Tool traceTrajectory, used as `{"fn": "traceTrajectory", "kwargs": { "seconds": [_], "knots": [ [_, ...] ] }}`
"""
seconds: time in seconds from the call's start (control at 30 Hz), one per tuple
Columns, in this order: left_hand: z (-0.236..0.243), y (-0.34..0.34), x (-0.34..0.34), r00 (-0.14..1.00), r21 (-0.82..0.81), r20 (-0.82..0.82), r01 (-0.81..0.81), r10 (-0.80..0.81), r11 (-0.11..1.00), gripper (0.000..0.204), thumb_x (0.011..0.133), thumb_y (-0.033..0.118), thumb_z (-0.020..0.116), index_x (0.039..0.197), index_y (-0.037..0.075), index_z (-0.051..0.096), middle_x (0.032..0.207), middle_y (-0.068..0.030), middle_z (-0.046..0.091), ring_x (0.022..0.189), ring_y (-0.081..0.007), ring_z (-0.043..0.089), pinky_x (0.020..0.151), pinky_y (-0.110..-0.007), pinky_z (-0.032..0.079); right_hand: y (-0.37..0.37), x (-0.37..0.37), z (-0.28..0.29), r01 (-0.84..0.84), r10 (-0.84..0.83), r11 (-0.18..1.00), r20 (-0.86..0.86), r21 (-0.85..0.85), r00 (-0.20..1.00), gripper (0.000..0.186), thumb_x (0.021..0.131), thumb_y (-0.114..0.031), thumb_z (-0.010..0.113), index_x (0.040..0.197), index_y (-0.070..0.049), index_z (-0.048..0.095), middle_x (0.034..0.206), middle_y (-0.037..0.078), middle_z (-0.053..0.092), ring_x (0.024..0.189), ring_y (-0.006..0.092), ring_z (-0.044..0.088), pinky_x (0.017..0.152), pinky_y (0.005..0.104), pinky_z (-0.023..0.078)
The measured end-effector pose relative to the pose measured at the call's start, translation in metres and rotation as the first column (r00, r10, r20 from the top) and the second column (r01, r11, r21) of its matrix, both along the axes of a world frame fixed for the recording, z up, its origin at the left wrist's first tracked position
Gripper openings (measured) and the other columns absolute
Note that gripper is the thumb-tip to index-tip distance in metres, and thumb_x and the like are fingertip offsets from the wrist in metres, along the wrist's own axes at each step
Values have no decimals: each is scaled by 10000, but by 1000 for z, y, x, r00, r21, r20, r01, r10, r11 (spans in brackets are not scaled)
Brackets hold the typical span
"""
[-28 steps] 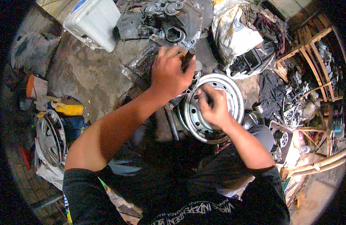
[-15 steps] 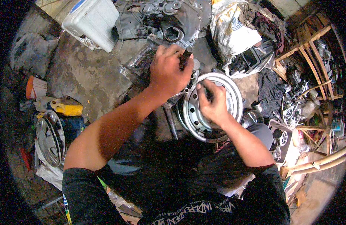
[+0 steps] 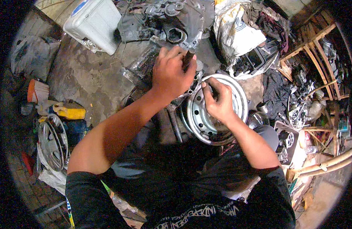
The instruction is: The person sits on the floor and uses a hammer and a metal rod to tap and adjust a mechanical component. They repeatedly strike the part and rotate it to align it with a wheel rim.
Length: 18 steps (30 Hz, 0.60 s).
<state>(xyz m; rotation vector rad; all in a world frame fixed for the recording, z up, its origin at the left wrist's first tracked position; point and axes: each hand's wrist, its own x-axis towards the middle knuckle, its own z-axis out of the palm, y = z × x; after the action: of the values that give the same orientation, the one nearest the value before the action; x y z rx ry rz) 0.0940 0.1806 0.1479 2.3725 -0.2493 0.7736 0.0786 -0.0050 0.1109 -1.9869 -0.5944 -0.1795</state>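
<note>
A silver steel wheel rim (image 3: 237, 101) lies flat on the ground in front of me. My left hand (image 3: 172, 74) is closed around a dark tool handle (image 3: 188, 58) just past the rim's far-left edge. My right hand (image 3: 218, 102) rests on the rim's face, fingers pinched on a thin dark piece whose kind I cannot make out. Both forearms reach in from the lower edge and cover the rim's left side.
A grey engine casing (image 3: 176, 19) and a white plastic container (image 3: 93, 23) lie beyond the rim. A hubcap (image 3: 51, 141) and a yellow bottle (image 3: 71, 113) are at left. Wooden frames (image 3: 317, 45) and scrap parts crowd the right; bare concrete (image 3: 88, 76) shows at upper left.
My left hand has shifted slightly farther along the rim's edge with the tool. The right hand has stayed on the rim's face.
</note>
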Motion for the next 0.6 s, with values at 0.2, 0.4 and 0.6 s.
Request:
{"fn": "traceTrajectory", "kwargs": {
  "seconds": [0.2,0.4,0.6],
  "knots": [
    [-3,1,3,1000,27,11,-6,5,1000,205,903,229,675,828,45,725,936,-119,675,911,-389,587,799,-481,496,-2,-19,-3,-95,96,994,27,-51,995,84,889,-62,625,900,13,659,699,255,640,685,411,699,616,440,525],
    [0,0,0,1000,23,1,-31,31,999,217,903,236,679,831,38,731,943,-122,683,923,-394,595,819,-484,498,-8,17,-6,276,-268,958,-89,84,959,246,985,-160,628,914,75,652,779,276,672,704,376,690,687,421,516],
    [-4,0,3,1000,20,0,-19,19,1000,277,920,300,680,874,32,738,966,-122,690,946,-384,601,828,-499,486,-5,-8,24,86,-92,994,-84,-70,992,169,973,-122,607,920,36,631,715,276,628,642,430,655,616,496,478]
  ]
}}
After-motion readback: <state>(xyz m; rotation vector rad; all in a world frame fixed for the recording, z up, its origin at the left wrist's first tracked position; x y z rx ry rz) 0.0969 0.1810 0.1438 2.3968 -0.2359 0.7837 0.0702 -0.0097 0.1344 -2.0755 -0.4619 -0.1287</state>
